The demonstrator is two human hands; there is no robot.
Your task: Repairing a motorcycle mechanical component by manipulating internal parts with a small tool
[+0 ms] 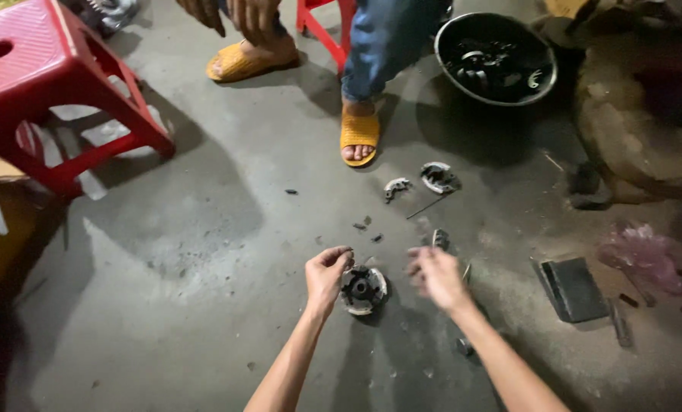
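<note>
A round metal clutch-like part [364, 290] lies on the concrete floor between my hands. My left hand [326, 273] hovers at its left rim with fingers curled and pinched together; whether something small is in them is unclear. My right hand [435, 276] is blurred, just right of the part, fingers loosely spread and holding nothing that I can see. A small curved metal piece [440, 239] lies just beyond my right hand.
Two more metal pieces [395, 187] [438, 177] and a thin rod [426, 207] lie farther out. A person in yellow sandals [358, 136] sits opposite on a red stool. A black bowl of parts [496, 58] stands back right. A red stool [40, 84] is left, a dark flat block [574, 288] right.
</note>
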